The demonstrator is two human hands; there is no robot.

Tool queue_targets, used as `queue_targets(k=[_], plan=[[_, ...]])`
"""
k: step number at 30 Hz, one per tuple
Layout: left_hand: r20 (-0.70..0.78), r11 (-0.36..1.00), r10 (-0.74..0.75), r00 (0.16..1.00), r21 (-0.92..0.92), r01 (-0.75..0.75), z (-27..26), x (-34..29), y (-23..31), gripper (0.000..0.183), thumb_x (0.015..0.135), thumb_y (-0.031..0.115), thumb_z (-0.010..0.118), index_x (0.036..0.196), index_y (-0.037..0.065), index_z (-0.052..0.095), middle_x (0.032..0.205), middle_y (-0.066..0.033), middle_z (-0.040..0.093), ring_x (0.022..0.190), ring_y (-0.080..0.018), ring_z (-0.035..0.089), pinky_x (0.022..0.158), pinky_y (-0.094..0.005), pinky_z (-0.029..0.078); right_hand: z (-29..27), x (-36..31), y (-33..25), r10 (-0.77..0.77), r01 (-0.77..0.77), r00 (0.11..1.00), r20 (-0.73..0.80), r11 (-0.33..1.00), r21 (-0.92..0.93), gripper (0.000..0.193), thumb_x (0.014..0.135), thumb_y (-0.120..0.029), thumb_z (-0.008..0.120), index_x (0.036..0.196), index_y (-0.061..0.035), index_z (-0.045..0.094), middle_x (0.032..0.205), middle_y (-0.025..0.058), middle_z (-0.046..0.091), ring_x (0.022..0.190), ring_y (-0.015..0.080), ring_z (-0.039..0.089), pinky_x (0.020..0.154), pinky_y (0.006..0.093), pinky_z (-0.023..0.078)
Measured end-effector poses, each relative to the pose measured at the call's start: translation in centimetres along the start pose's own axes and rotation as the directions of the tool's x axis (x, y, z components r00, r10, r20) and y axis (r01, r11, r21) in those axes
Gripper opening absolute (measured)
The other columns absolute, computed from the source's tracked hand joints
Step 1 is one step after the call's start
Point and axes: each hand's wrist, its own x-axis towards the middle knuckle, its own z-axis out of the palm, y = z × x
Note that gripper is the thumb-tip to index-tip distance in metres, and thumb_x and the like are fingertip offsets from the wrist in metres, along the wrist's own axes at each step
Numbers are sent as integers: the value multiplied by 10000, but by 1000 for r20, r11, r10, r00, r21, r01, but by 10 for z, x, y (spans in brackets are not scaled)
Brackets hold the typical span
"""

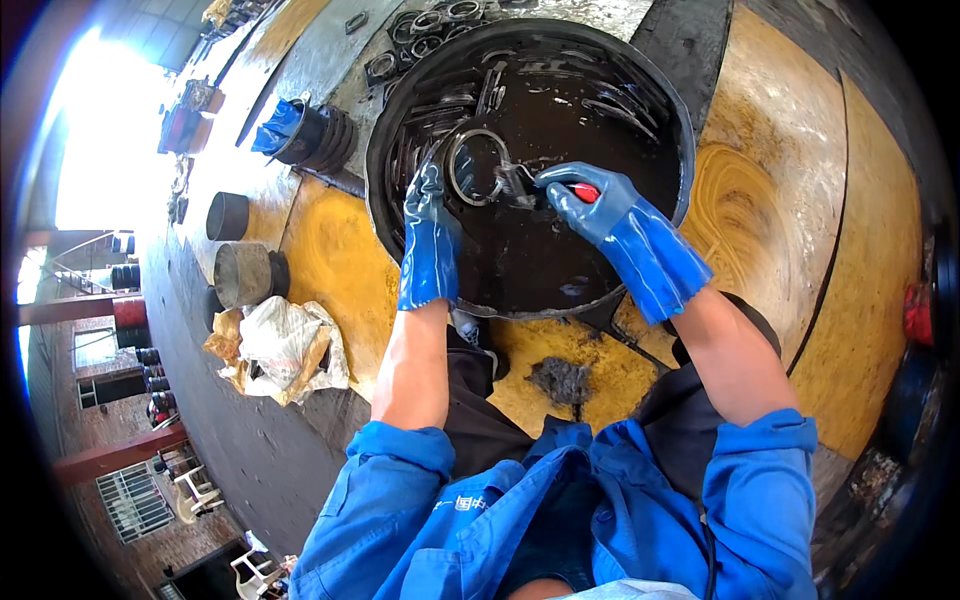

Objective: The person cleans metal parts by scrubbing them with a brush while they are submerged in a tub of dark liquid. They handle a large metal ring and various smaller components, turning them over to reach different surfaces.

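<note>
My left hand (428, 235), in a long blue rubber glove, grips a round metal ring (452, 170) by its left side and holds it up on edge. In my right hand (600, 205), gloved the same way, is a brush (515, 187) with a red handle. The brush head, dark and wet, meets the lower right side of the ring. Both hands are over a large round basin (378, 205) of dark liquid. Several metal parts (625, 105) stick out of the liquid along the basin's far and left sides. My left fingertips are partly hidden behind the ring.
Several ring-shaped metal parts (425, 30) lie beyond the basin. To the left stand a dark bucket (325, 140), a cylindrical tin (242, 275) and a crumpled white bag (290, 345). A dark fibrous clump (560, 380) lies on the yellowish board between my legs.
</note>
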Motion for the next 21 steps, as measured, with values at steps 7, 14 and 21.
queue_targets(k=[7,14,21], plan=[[23,996,69,997,-59,-67,-2,21,0,368,1059,192,540,1363,-5,603,1278,-138,685,1088,-219,675,988,-338,533,21,-9,2,-43,31,996,75,987,157,238,937,-77,689,1169,-54,738,1061,97,769,954,162,723,906,306,566],[11,986,40,999,-161,-38,2,-1,7,376,1056,180,550,1379,-8,589,1289,-121,686,1071,-223,686,965,-325,545,7,-1,-3,-88,87,992,91,996,19,225,933,-80,698,1152,-73,749,1041,99,771,946,164,730,881,310,571],[-80,997,14,997,-76,-20,-4,-27,-2,349,1047,158,559,1348,-12,609,1250,-116,699,1047,-217,692,946,-328,559,12,-1,2,120,-145,988,94,935,324,204,971,-98,678,1160,-68,751,1062,58,756,924,104,680,837,276,568]])
